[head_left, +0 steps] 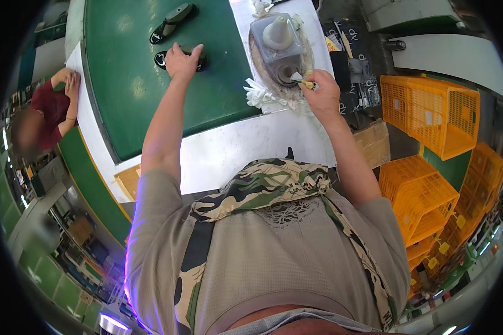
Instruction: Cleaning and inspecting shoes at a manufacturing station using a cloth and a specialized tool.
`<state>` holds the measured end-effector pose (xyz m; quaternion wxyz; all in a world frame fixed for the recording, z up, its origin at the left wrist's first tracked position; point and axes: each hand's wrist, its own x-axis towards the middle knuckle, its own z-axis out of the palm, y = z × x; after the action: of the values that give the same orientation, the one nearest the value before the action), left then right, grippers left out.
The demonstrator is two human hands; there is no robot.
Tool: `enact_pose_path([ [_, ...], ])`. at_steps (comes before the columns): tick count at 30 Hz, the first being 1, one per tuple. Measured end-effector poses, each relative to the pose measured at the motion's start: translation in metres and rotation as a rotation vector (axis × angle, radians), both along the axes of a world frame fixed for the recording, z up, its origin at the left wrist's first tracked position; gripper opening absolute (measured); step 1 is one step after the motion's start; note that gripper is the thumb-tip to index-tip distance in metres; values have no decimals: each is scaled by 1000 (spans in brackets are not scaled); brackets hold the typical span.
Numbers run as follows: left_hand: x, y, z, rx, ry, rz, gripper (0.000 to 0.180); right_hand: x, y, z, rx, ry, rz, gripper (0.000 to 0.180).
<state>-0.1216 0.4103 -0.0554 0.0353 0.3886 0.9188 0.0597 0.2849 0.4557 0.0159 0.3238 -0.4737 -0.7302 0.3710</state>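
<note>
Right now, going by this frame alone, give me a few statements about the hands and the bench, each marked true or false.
1. The left hand rests on a dark shoe sole on the green belt. True.
2. A second dark sole lies farther along the belt. True.
3. The right hand is empty. False: its fingers hold a small yellowish piece.
4. The crates at the right are blue. False: they are orange.

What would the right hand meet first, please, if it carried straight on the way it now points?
Probably the round pot just ahead of the right hand, beside the clear container with a cone-shaped nozzle. The hand holds a small yellowish piece near its rim; depth is unclear.
</note>
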Motion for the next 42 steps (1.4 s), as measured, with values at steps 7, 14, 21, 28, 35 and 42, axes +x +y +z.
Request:
enact_pose_path([
  [7, -27, -43, -17, 138, -148, 305, 80, -27, -2, 6, 414, -271, 189, 11],
  [14, -32, -35, -22, 222, -466, 756, 71, -33, -2, 7, 412, -369, 300, 13],
  [21, -29, -69, -9, 254, -1046, 765, 42, -22, 1, 6, 481, -351, 349, 18],
  [28, -34, -143, -34, 507, -1626, 761, 37, -23, -8, 22, 548, -324, 349, 18],
  [35, 39, -171, 10, 996, -1940, 307, 52, -17, -7, 2, 266, -378, 182, 10],
  [42, 99, -198, 124, 1280, -1911, -18, 63, 18, 2, 2, -93, -385, -92, 21],
])
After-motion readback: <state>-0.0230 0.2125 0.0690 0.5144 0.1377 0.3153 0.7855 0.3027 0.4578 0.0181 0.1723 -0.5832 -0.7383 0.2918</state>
